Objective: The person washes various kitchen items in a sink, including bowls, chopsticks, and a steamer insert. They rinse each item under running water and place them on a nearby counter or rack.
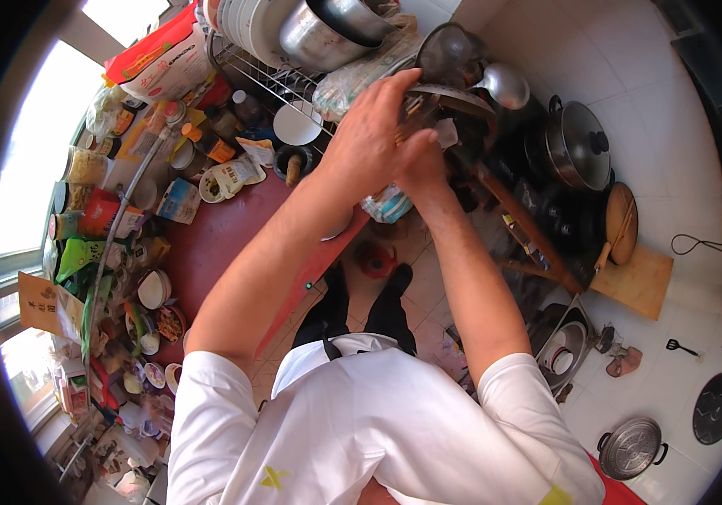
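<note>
My left hand (367,129) is raised at the upper middle, fingers stretched toward a bunch of utensils beside the wire dish rack (266,79). My right hand (422,161) is just below and right of it, blurred and partly overlapped by it. Whether either hand holds anything is hidden. A clear plastic bag (342,91) with contents lies behind my left hand. Right of the hands are a metal ladle (506,86), a dark round strainer or lid (448,53) and a pan-like rim (455,96). A plastic package (388,205) shows beneath my wrists.
On the red counter (222,237) at left stand a mortar with a wooden pestle (293,169), a white bowl (298,123), jars, bottles and packets. Stacked plates (260,28) and metal pots (320,38) fill the rack. At right are a lidded pot (579,145) and a wooden cutting board (635,281).
</note>
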Tool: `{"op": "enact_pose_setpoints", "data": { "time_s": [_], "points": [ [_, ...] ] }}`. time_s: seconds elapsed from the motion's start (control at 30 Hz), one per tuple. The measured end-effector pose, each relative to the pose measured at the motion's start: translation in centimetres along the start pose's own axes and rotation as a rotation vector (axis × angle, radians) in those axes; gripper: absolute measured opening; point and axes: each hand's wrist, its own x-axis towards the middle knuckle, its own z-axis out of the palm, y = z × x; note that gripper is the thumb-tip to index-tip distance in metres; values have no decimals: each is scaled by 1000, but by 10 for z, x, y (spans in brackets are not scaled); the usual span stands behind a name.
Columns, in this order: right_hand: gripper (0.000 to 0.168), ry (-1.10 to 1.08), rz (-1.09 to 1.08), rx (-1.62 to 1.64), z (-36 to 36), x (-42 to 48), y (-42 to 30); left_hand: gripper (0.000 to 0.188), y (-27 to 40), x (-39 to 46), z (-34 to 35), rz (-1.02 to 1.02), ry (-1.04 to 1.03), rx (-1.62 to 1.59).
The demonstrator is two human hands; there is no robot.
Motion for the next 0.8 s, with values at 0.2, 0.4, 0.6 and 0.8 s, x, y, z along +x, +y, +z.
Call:
{"op": "enact_pose_setpoints", "data": {
  "time_s": [0.2,0.4,0.6,0.8],
  "points": [
    [54,-123,13,-272,5,-1,-22,29,-29,18,13,88,-237,125],
    [57,-251,306,302,-22,-11,-15,23,-38,10,3,55,-313,133],
    [50,-284,292,317,-23,-20,9,16,-40,10,6,107,-269,88],
    [40,-169,181,251,-20,-17,12,16,-29,17,14,-55,-307,-21]
  ]
}}
